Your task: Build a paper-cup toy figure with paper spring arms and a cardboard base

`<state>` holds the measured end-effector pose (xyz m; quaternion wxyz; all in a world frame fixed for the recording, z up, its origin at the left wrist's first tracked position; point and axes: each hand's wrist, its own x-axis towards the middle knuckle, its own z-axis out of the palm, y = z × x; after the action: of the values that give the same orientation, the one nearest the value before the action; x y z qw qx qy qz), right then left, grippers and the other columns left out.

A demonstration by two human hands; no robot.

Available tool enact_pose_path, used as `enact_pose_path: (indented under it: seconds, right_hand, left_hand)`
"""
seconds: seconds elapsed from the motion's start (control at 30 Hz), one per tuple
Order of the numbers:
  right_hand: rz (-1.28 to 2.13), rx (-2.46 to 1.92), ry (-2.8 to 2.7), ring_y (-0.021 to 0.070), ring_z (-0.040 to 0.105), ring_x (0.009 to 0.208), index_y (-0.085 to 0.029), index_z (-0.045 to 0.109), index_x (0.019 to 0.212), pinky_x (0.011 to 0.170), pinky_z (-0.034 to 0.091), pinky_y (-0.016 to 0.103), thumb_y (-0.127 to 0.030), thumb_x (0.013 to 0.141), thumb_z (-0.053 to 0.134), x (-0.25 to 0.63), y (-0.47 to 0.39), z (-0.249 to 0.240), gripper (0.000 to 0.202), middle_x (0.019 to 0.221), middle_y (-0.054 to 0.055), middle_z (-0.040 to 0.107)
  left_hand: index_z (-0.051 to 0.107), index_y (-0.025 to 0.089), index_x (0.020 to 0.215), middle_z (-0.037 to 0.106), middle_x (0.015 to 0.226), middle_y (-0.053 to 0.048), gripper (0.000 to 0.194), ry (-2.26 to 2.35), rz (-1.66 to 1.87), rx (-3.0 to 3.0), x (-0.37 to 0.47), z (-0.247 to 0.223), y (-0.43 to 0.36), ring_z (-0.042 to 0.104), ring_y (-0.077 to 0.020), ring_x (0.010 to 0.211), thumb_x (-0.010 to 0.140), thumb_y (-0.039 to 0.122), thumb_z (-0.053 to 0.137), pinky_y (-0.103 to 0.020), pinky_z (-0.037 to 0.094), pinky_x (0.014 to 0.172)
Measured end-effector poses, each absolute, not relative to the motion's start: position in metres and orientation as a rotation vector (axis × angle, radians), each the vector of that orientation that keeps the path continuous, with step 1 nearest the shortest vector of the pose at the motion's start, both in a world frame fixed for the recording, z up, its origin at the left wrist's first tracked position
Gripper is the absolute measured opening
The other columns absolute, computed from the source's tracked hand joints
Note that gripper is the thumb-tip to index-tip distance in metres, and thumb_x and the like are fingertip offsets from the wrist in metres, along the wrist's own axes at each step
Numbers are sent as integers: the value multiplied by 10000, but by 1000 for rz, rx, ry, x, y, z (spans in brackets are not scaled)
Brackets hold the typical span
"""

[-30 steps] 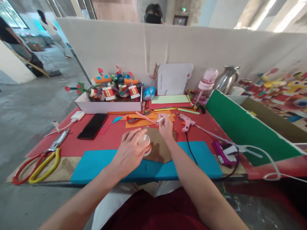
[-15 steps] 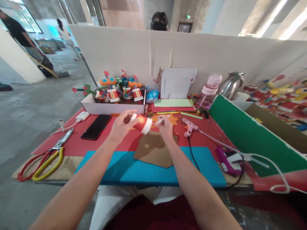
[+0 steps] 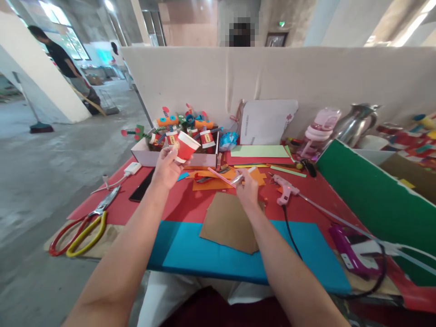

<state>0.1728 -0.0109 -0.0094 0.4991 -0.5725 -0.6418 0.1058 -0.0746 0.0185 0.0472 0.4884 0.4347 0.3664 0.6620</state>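
Observation:
My left hand point(image 3: 166, 167) holds a red paper cup point(image 3: 185, 146) with a white rim, raised and tilted, just in front of a white box point(image 3: 177, 158) filled with several decorated cup crafts point(image 3: 184, 126). Lower on the table, my right hand point(image 3: 247, 188) pinches a thin white stick point(image 3: 243, 175) above a brown paper sheet point(image 3: 231, 222). Orange paper point(image 3: 218, 179) with a pink strip on it lies just beyond that hand.
A pink glue gun point(image 3: 284, 190) with a black cord lies right of my right hand. Scissors point(image 3: 85, 222) with red and yellow handles and a black phone point(image 3: 141, 190) lie left. A pink bottle point(image 3: 320, 127), a steel kettle point(image 3: 356, 122) and a green board point(image 3: 371, 195) stand right. People stand beyond the partition and far left.
My left hand lifted the red cup off the brown paper and carried it up and away toward the white box. My right hand stayed near the paper with the stick.

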Motion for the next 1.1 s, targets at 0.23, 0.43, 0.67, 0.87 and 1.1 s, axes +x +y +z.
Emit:
enact_pose_path:
  seconds: [0.23,0.43,0.67,0.87,1.1]
  right_hand:
    - [322,-1319,-1628,190,634,644,-220,629,946,616,446,266,-252,843,423,168,-16,-8,232,707,30,680]
    - [291,-1336,-1632,147,535,522,-221,631,901,555,400,234,-281,853,418,167,-16,-8,226,649,1,632]
    - [271,-1349,-1666,145,512,505,-223,641,942,538,388,230,-216,827,420,169,-16,-10,249,653,-1,632]
    - [286,-1360,-1694,163,562,551,-211,642,967,552,395,239,-193,822,421,168,-14,-11,265,696,17,659]
    - [334,-1421,-1804,186,620,644,-219,641,978,593,410,245,-105,776,442,165,-14,-9,306,707,14,667]
  left_hand:
    - [509,259,978,654,989,-10,431,995,1715,1201,-79,72,65,650,-200,948,606,262,726,-341,538,764]
    - [533,290,1110,648,1070,-10,486,990,1711,1281,-66,74,82,646,-190,918,656,326,702,-293,528,703]
    - [539,192,1058,657,1002,-60,579,1137,1447,1359,-47,74,124,635,-195,874,522,142,750,-331,519,757]
    - [507,171,1212,552,1283,-168,703,1503,1126,1688,-47,59,110,547,-298,1175,579,291,786,-422,447,952]
    - [595,178,1143,620,1241,-119,418,1484,1236,2034,-56,43,75,552,-263,1185,734,261,608,-405,408,1016]
